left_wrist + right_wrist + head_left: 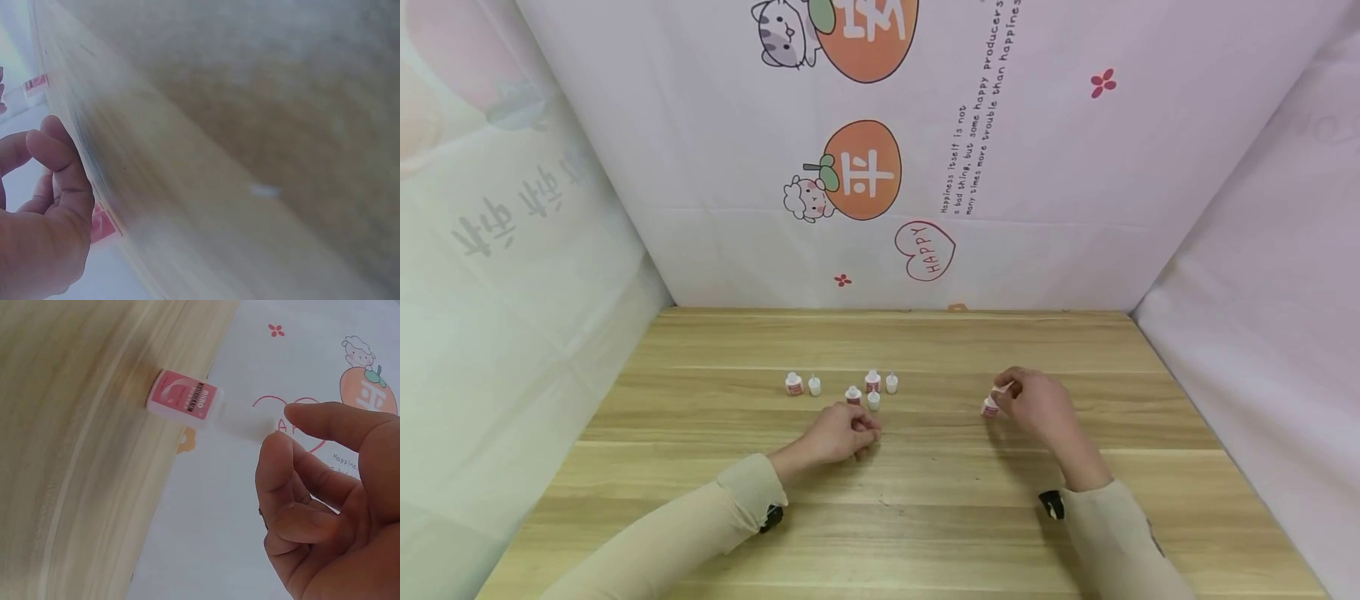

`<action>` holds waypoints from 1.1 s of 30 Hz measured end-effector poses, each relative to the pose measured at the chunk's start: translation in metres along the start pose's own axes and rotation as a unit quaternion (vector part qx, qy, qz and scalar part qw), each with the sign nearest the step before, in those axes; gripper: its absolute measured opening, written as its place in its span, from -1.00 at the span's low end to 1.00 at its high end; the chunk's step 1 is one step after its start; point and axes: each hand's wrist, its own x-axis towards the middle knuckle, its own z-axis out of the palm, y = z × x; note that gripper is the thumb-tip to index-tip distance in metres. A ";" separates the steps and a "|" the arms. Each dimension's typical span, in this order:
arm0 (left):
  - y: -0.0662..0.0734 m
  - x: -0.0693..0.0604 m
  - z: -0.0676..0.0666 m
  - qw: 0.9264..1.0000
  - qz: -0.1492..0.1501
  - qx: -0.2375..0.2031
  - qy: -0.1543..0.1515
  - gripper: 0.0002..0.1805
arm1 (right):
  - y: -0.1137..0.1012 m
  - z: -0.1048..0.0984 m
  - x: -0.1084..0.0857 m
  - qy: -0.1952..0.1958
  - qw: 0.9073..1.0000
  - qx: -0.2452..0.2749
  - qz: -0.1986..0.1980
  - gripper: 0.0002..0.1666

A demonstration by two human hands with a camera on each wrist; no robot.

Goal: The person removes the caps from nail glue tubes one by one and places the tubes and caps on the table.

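Note:
My right hand (1037, 404) is at a small capped white bottle (184, 397) with a pink label, which stands upright on the table. Its thumb and forefinger are close around the tip of the white cap (244, 424), with a gap showing between them in the right wrist view. My left hand (835, 433) hovers low over the wood with loosely curled fingers, and nothing shows in it. Just beyond it stand an uncapped bottle (853, 394) and a white cap (873, 402). In the left wrist view, a pink-labelled bottle (103, 225) is partly hidden behind that hand.
Two more uncapped bottles, one at left (793, 384) and one near the middle (872, 382), each have a cap beside them, one left (815, 386) and one right (892, 383). The wooden table (917, 517) meets a printed cloth wall (1037, 267) at the back.

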 end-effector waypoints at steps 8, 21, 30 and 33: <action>0.002 0.002 0.002 1.000 0.006 0.005 0.003 -0.89 | 0.002 0.002 0.003 -0.004 1.000 -0.009 0.012 -0.74; 0.004 0.002 0.004 1.000 0.003 -0.002 0.007 -0.92 | 0.003 0.006 0.009 -0.011 0.999 -0.019 0.041 -0.76; 0.003 0.004 0.004 1.000 -0.007 -0.027 0.004 -0.91 | -0.003 0.009 0.010 -0.014 0.999 -0.016 0.026 -0.77; 0.003 0.004 0.004 1.000 -0.009 -0.027 0.004 -0.92 | -0.007 0.010 0.010 -0.017 1.000 -0.015 0.020 -0.77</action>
